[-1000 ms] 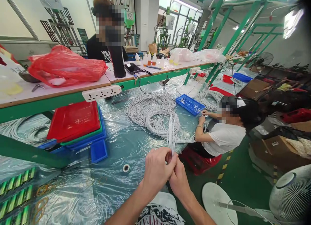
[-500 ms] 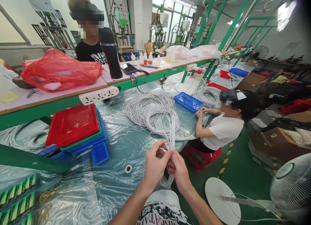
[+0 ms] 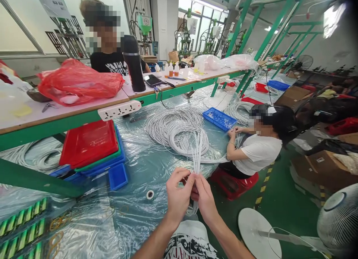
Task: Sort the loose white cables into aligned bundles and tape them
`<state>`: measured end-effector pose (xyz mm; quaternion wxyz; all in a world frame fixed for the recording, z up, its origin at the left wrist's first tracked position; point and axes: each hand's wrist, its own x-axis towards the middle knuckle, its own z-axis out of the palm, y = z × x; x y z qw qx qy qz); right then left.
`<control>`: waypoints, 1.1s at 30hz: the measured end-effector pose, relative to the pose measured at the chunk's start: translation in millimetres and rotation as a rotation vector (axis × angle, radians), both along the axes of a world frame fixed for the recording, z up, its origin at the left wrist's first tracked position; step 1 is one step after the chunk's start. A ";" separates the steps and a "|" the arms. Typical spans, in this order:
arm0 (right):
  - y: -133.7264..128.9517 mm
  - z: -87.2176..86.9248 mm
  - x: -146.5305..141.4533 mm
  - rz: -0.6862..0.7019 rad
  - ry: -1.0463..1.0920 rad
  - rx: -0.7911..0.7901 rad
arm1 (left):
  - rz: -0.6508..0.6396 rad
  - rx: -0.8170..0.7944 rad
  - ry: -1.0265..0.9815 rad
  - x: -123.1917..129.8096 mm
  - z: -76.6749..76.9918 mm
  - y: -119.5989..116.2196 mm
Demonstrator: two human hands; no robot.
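A bundle of white cables [image 3: 198,150] runs upright between my hands, and its lower end curves back in loops below them. My left hand [image 3: 179,190] pinches the bundle from the left, with its thumb and fingertips pressed to the strands. From the other side, my right hand [image 3: 205,195] has its fingers closed round the same bundle. Both sets of fingertips meet at the cables, partly hiding them. Just beyond, large coils of white cable [image 3: 173,126] lie on the plastic-covered table [image 3: 137,177].
Left of my hands lie a small tape roll [image 3: 150,194], a blue tray [image 3: 118,177] and stacked red trays [image 3: 89,143]. A co-worker [image 3: 254,150] sits at right by a blue tray of small parts [image 3: 219,119]. A white fan [image 3: 338,218] stands at lower right.
My left hand's fingers have drawn in closer to the cables, and both hands' fingertips now meet there. The view has shifted slightly.
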<state>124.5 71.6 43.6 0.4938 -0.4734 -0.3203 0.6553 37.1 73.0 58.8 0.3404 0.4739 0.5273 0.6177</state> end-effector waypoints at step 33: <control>-21.2 -25.4 27.9 0.185 -0.298 0.345 | -0.202 -0.133 0.144 -2.3 12.5 18.5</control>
